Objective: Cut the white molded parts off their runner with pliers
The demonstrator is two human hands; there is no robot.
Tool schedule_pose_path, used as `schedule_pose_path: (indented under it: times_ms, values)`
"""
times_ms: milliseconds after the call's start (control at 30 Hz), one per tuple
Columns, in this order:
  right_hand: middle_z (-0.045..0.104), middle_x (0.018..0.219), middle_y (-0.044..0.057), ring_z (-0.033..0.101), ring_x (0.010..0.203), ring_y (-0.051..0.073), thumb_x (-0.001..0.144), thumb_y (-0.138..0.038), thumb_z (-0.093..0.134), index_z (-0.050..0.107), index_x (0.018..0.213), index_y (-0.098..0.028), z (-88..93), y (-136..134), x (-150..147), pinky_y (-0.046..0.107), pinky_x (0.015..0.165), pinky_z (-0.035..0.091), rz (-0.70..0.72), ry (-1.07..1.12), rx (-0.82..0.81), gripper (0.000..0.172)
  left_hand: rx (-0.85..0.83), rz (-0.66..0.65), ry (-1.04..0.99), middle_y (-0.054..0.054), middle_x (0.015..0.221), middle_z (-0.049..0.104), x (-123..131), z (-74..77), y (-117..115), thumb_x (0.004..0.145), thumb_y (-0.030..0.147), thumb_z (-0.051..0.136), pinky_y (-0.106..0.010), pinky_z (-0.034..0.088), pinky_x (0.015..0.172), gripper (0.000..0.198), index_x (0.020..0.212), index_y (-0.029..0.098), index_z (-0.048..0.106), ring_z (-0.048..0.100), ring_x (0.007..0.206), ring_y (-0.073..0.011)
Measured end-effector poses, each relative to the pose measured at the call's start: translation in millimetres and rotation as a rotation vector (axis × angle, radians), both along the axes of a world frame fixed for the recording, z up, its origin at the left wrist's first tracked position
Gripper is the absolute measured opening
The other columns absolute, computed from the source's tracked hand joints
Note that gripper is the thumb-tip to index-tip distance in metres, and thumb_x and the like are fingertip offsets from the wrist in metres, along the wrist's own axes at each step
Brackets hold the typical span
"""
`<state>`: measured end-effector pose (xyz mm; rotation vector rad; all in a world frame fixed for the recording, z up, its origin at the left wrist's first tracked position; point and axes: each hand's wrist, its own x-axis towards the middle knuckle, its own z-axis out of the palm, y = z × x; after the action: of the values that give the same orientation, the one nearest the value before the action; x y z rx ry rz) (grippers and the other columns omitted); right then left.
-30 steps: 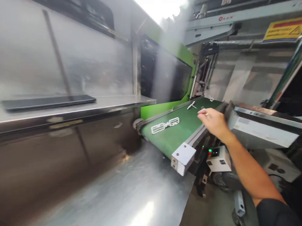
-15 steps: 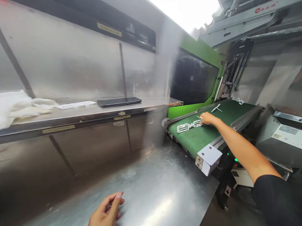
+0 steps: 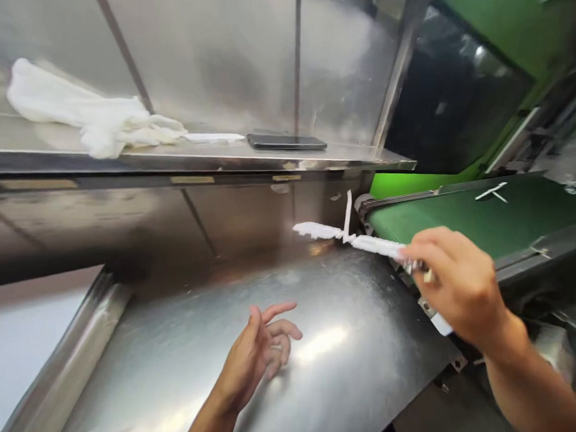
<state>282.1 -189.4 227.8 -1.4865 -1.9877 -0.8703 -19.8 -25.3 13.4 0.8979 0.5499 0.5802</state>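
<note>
My right hand (image 3: 456, 282) is closed around one end of a white plastic molded part (image 3: 375, 244). The part is long and thin, seen nearly edge-on, with a thin stem standing up from its middle; it hangs in the air over the metal table (image 3: 352, 372). My fingers cover its near end. My left hand (image 3: 262, 347) is above the table with its fingers apart and nothing in them, some way left of the part. On the green conveyor belt (image 3: 441, 225) behind my right hand lies a thin white branched piece (image 3: 493, 193).
Along the wall, a metal shelf (image 3: 209, 157) carries white gloves (image 3: 107, 119), a flat white item (image 3: 212, 137) and a dark phone-like slab (image 3: 287, 141). Another white part (image 3: 574, 185) lies far back on the belt. A pale panel (image 3: 31, 342) with a raised metal edge is at the left.
My right hand has lifted the white plastic part off the belt and brought it over the table. My left hand has opened its fingers. The view has turned left.
</note>
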Motion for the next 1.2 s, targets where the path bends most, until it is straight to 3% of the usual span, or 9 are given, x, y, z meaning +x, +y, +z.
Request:
schedule_pose_path:
  times_ms: [67, 200, 300, 367, 433, 533, 633, 833, 1200]
  values:
    - [0.069, 0.114, 0.013, 0.065, 0.090, 0.028, 0.114, -0.003, 0.053, 0.071, 0.128, -0.018, -29.3, 7.7, -30.6, 0.044, 0.077, 0.050, 0.200, -0.017, 0.017, 0.027, -0.136, -0.022, -0.138, -0.016, 0.095, 0.074, -5.7, 14.4, -0.6, 0.098, 0.103, 0.050, -0.018, 0.038, 0.038, 0.110, 0.156, 0.009, 0.058, 0.057, 0.056, -0.0164]
    - [0.070, 0.118, 0.015, 0.064, 0.083, 0.026, 0.120, -0.006, 0.051, 0.076, 0.127, -0.013, -83.3, 39.3, -44.7, 0.046, 0.076, 0.052, 0.438, 0.017, 0.045, 0.027, -0.374, 0.213, -0.224, -0.016, 0.089, 0.072, -20.2, 30.9, 8.0, 0.119, 0.078, 0.014, -0.019, 0.050, 0.045, 0.092, 0.148, 0.006, 0.064, 0.070, 0.065, -0.0202]
    - [0.072, 0.119, 0.009, 0.068, 0.087, 0.025, 0.115, -0.005, 0.070, 0.083, 0.132, -0.026, -116.8, 61.3, -38.7, 0.042, 0.081, 0.056, 0.473, 0.238, 0.072, 0.030, -0.298, 0.343, -0.177, -0.013, 0.085, 0.072, -28.8, 30.4, 14.9, 0.122, 0.066, 0.037, -0.016, 0.045, 0.039, 0.068, 0.132, 0.008, 0.071, 0.064, 0.054, -0.0158]
    - [0.072, 0.122, 0.007, 0.069, 0.093, 0.026, 0.109, -0.004, 0.079, 0.079, 0.145, -0.033, -135.3, 69.9, -38.1, 0.041, 0.085, 0.059, 0.447, 0.443, 0.055, 0.046, -0.173, 0.388, -0.143, -0.012, 0.084, 0.073, -31.8, 27.4, 17.1, 0.111, 0.070, 0.065, -0.015, 0.037, 0.033, 0.062, 0.121, 0.009, 0.073, 0.058, 0.047, -0.0138]
    - [0.071, 0.123, 0.009, 0.070, 0.097, 0.027, 0.110, -0.006, 0.077, 0.072, 0.157, -0.031, -151.7, 74.1, -41.1, 0.040, 0.085, 0.061, 0.414, 0.646, -0.007, 0.053, -0.075, 0.427, -0.124, -0.012, 0.084, 0.075, -33.2, 25.3, 17.6, 0.092, 0.079, 0.086, -0.016, 0.036, 0.031, 0.073, 0.115, 0.011, 0.075, 0.057, 0.045, -0.0144]
    - [0.070, 0.116, 0.009, 0.066, 0.079, 0.021, 0.122, -0.018, 0.062, 0.066, 0.161, -0.030, -174.9, 75.3, -46.3, 0.033, 0.070, 0.058, 0.415, 0.963, -0.185, 0.042, -0.021, 0.461, -0.099, -0.012, 0.081, 0.076, -34.5, 25.0, 16.8, 0.078, 0.088, 0.093, -0.018, 0.040, 0.032, 0.084, 0.109, 0.012, 0.077, 0.057, 0.043, -0.0150]
    - [0.069, 0.105, 0.007, 0.060, 0.070, 0.018, 0.129, -0.035, 0.054, 0.064, 0.163, -0.035, -194.3, 73.1, -47.1, 0.032, 0.068, 0.055, 0.490, 1.207, -0.384, 0.036, -0.011, 0.476, -0.073, -0.012, 0.080, 0.077, -35.3, 25.4, 15.2, 0.081, 0.087, 0.092, -0.018, 0.042, 0.032, 0.079, 0.106, 0.013, 0.080, 0.059, 0.043, -0.0157]
    - [0.069, 0.100, 0.005, 0.058, 0.076, 0.017, 0.118, -0.043, 0.084, 0.078, 0.148, -0.036, -200.8, 70.4, -45.9, 0.031, 0.074, 0.049, 0.623, 1.691, -0.563, 0.031, 0.080, 0.439, -0.109, -0.012, 0.081, 0.079, -31.7, 19.9, 17.3, 0.094, 0.075, 0.088, -0.018, 0.048, 0.036, 0.057, 0.106, 0.019, 0.088, 0.064, 0.045, -0.0172]
    - [0.070, 0.103, 0.005, 0.060, 0.079, 0.020, 0.120, -0.038, 0.081, 0.076, 0.150, -0.036, -198.6, 66.9, -40.0, 0.034, 0.074, 0.048, 0.566, 1.620, -0.612, 0.030, 0.128, 0.433, -0.194, -0.009, 0.079, 0.078, -27.0, 14.1, 18.4, 0.095, 0.087, 0.078, -0.020, 0.052, 0.038, 0.069, 0.106, 0.020, 0.090, 0.066, 0.046, -0.0176]
